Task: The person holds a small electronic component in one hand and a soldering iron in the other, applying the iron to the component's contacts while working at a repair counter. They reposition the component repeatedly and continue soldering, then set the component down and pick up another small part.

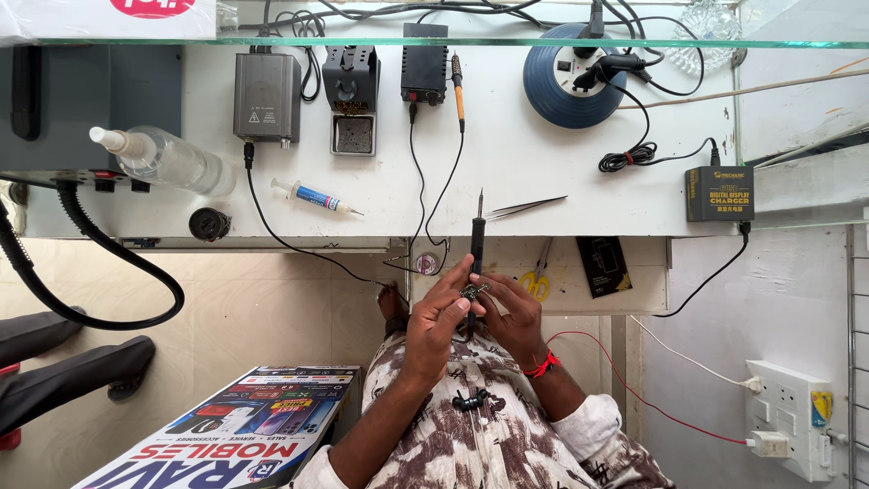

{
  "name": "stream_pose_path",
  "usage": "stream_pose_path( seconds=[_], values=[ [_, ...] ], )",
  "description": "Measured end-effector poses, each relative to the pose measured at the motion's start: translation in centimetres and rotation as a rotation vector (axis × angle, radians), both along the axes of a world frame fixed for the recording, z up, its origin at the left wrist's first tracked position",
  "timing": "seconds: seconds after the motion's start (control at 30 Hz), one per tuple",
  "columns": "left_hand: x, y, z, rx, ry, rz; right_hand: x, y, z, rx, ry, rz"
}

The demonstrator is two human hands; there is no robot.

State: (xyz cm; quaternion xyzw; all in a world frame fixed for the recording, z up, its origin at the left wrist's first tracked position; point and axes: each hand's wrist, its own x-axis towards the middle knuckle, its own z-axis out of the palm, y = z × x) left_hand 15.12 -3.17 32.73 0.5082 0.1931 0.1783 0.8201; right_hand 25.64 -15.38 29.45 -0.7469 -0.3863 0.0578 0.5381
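My left hand [436, 317] pinches a small dark electronic part [473, 291] between thumb and fingertips, just below the white workbench's front edge. My right hand [514, 315], with a red thread at the wrist, grips a black soldering iron [477, 237] upright, its tip pointing away from me over the bench. Both hands meet over my lap, close together around the small part. A pair of tweezers [525, 207] lies on the bench just right of the iron's tip.
The white workbench [561, 181] holds a syringe [314, 196], a clear bottle [167, 159], a grey box [266, 95], a soldering stand [351, 100], a blue cable reel [570, 86] and a black charger box [720, 193]. Yellow-handled scissors [536, 281] lie on a lower shelf. A printed box [231, 430] sits lower left.
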Motion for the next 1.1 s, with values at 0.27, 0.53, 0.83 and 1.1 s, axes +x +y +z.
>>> stream_pose_path(
  seconds=[0.27,0.53,0.83,1.1],
  values=[
    [-0.5,-0.2,1.8,0.022,-0.074,-0.130,1.1,-1.3,-2.2,0.125,-0.191,-0.141],
    [-2.6,0.8,5.1,0.168,-0.011,-0.050,0.4,-3.7,1.1,0.502,0.007,-0.215],
    [-3.6,1.2,8.5,0.403,-0.002,-0.040,-0.3,-3.2,5.0,0.583,-0.037,-0.157],
    [-3.5,1.7,8.7,0.410,-0.026,-0.061,-0.3,-3.0,4.3,0.580,0.007,-0.189]
  ],
)
